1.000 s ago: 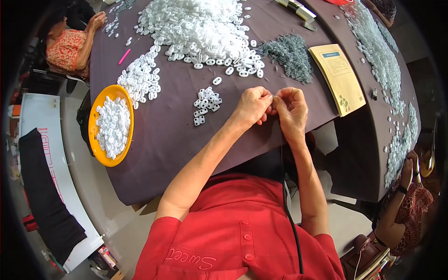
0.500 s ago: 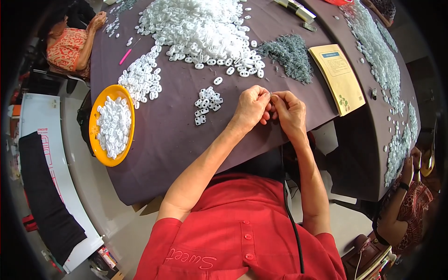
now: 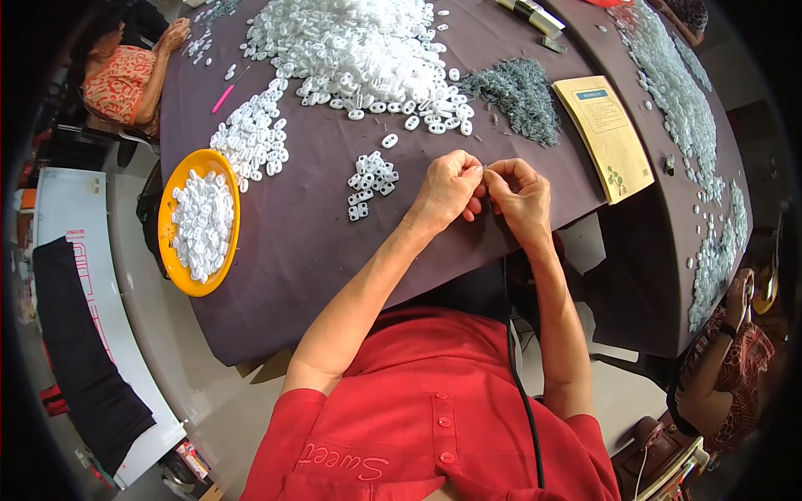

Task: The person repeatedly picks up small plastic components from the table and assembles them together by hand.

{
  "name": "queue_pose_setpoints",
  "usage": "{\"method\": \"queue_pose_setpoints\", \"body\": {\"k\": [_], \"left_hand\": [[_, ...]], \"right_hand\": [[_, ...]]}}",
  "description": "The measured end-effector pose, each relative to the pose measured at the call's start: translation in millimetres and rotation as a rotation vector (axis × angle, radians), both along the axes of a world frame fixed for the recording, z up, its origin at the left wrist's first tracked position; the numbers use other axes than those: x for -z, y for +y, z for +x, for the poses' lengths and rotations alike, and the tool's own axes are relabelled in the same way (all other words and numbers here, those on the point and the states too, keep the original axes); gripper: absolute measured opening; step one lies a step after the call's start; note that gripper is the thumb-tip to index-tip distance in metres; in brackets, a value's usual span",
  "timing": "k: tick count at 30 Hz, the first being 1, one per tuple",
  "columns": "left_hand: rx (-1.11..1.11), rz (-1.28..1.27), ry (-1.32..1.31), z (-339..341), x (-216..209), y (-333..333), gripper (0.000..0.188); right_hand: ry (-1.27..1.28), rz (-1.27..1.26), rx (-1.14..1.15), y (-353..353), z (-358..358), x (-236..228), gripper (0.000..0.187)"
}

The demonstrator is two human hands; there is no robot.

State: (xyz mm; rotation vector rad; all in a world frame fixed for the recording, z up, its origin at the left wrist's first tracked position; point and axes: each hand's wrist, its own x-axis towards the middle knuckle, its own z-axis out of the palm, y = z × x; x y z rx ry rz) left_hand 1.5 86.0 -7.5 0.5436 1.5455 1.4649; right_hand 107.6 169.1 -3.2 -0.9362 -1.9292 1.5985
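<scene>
Close together over the near part of the table, my left hand (image 3: 452,185) and my right hand (image 3: 520,190) meet at their fingertips. Both are closed in a pinch, and what lies between the fingers is too small and too covered to name. Left of my hands sits a small cluster of white oval two-hole plastic pieces (image 3: 373,175), with one loose white piece (image 3: 389,141) beyond it. Farther off spreads a large heap of the same white pieces (image 3: 359,50). A pile of small grey-green translucent parts (image 3: 522,100) lies beyond my right hand.
An orange bowl (image 3: 170,265) of white pieces stands at the left, beside another white pile (image 3: 251,138) and a pink-handled tool (image 3: 222,99). A tan booklet (image 3: 603,138) lies right. Other people sit left and right; a second table (image 3: 643,284) carries translucent pieces.
My fingers have shifted slightly at the pinch, with my right fingers a little more apart from the left ones. The view has moved a touch; the piles look the same.
</scene>
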Motion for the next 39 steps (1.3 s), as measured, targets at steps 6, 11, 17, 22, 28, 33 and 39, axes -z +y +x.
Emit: {"method": "queue_pose_setpoints", "body": {"k": [6,11,17,22,28,33,39], "left_hand": [[0.049,-0.044,0.015,-0.8,-5.7,-0.7,0.019],[0.048,-0.026,0.036,-0.3,-5.0,-2.7,0.020],[0.050,0.135,-0.059,0.9,1.6,-6.2,0.017],[0.089,0.186,-0.141,-5.1,3.8,-7.1,0.016],[0.064,0.122,-0.235,-6.4,-0.6,-6.4,0.013],[0.033,0.121,-0.049,0.9,0.6,-5.4,0.008],[-0.054,0.149,0.202,5.3,0.8,-8.1,0.011]], "right_hand": [[0.026,-0.053,-0.032,2.5,2.3,0.3,0.011],[0.048,-0.156,-0.090,8.1,1.0,-4.2,0.010],[0.075,-0.229,-0.116,14.1,2.4,-3.2,0.012],[0.118,-0.231,-0.092,12.1,3.1,1.6,0.014],[0.066,-0.098,-0.062,1.7,0.0,1.1,0.012],[-0.085,0.042,-0.105,-0.4,0.0,-3.7,0.013],[-0.131,0.001,-0.204,10.7,-0.2,-3.6,0.015]]}}
